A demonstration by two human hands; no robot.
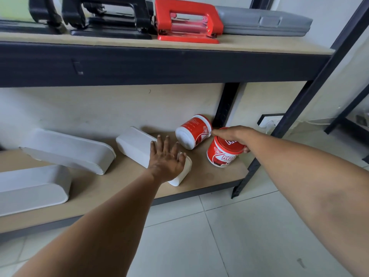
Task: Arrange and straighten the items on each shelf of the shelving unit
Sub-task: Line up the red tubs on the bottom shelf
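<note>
A: So what were the hands doing down at the lower shelf (209, 176)?

B: Left hand (166, 156) lay flat, fingers spread, on a white tray (135, 145) sitting crooked mid-shelf. Right hand (232, 136) was wrapped over the red lid of an upright jar (221, 153) by the shelf's right end.

A: And further back?

B: A second jar (192, 131) lay tipped over just behind it, near the wall.
</note>
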